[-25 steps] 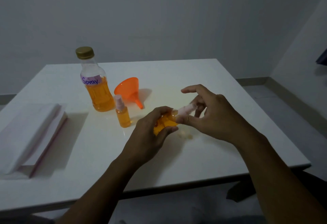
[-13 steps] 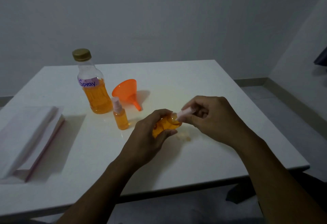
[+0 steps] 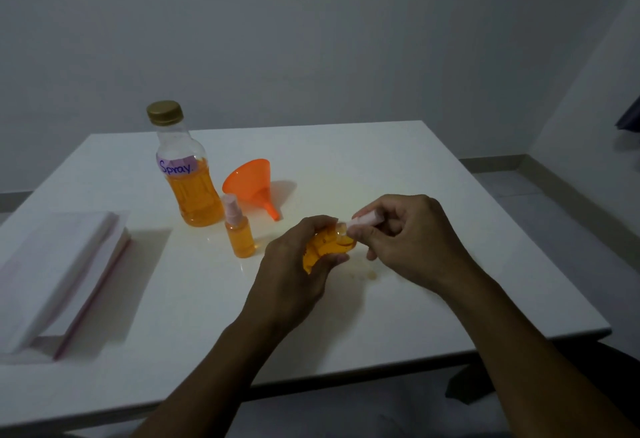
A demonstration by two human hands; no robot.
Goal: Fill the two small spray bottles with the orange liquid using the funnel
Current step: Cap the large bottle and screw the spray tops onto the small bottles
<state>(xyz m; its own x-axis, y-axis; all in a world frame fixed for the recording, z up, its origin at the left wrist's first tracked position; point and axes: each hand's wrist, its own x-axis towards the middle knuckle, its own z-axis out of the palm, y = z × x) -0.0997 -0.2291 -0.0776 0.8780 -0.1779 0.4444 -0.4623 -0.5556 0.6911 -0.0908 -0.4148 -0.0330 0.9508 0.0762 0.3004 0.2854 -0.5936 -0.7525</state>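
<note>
My left hand [image 3: 294, 264] grips a small spray bottle [image 3: 329, 247] full of orange liquid, tilted over the white table [image 3: 381, 167]. My right hand [image 3: 408, 236] pinches its pink spray top [image 3: 367, 220] at the bottle's neck. A second small spray bottle [image 3: 240, 233], filled and capped with a pink sprayer, stands upright to the left. Behind it stands the large bottle labelled "Spray" [image 3: 188, 181], gold cap on, about half full of orange liquid. The orange funnel [image 3: 254, 186] lies on its side beside that bottle.
A stack of white paper or tissue in a clear bag [image 3: 52, 278] lies at the table's left edge. A small orange drip [image 3: 372, 275] marks the tabletop under my hands. The wall rises just behind the table; floor shows at the right.
My right hand's fingers have curled in around the pink spray top at the bottle neck. The view has shifted slightly; the objects on the table have not moved.
</note>
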